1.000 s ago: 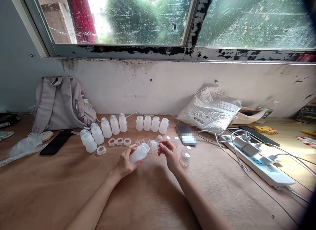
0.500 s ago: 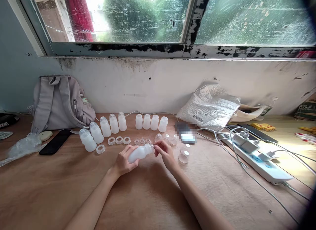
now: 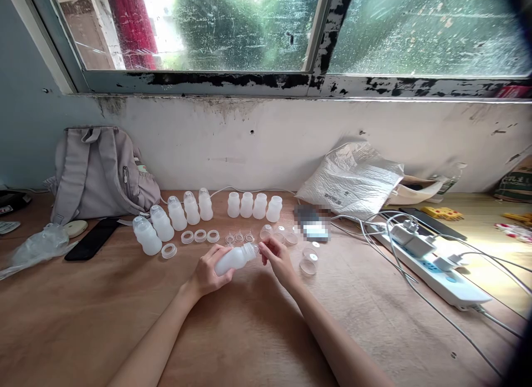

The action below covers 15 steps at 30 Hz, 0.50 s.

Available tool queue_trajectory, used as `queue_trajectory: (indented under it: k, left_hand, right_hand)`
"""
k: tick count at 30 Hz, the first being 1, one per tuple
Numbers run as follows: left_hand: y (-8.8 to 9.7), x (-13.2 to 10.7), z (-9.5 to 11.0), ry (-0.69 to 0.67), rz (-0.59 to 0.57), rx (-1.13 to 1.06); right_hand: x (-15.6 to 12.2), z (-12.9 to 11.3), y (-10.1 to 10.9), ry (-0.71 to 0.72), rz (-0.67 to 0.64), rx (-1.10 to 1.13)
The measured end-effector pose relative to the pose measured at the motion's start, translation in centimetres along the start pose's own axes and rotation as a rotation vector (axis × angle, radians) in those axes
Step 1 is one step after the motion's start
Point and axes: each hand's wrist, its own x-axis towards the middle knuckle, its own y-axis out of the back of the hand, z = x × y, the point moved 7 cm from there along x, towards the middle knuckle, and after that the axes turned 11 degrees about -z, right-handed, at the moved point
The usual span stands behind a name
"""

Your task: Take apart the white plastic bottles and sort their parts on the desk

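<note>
My left hand (image 3: 208, 271) is wrapped around a frosted white baby bottle (image 3: 231, 259), tilted with its uncapped mouth toward the right. At that mouth, the fingertips of my right hand (image 3: 277, 259) pinch what looks like a clear nipple (image 3: 256, 247), small and partly hidden by the fingers. Just behind the bottle lie three clear nipples (image 3: 239, 238). Screw rings (image 3: 200, 235) rest to their left, one ring (image 3: 169, 251) nearer to me. Clear caps (image 3: 308, 265) and small white discs (image 3: 316, 244) are right of my right hand.
Several capped bottles (image 3: 162, 223) stand in a slanting row at left, several open bottles (image 3: 246, 204) at back centre. Around them are a grey backpack (image 3: 103, 171), a black phone (image 3: 92, 240), a plastic bag (image 3: 41, 245), a silver mailer (image 3: 353, 179) and a power strip (image 3: 440, 276) with trailing cables.
Almost nothing differs. The right fingertips shift slightly at the bottle's mouth, while the left hand keeps its grip on the bottle.
</note>
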Motion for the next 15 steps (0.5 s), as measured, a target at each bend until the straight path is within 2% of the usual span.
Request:
queue_trajectory:
  k: [15]
  left_hand:
    - [-0.21,0.09,-0.06,0.001,-0.066,-0.031]
  right_hand:
    - [0.08,0.09,0.05,-0.014,0.008,-0.097]
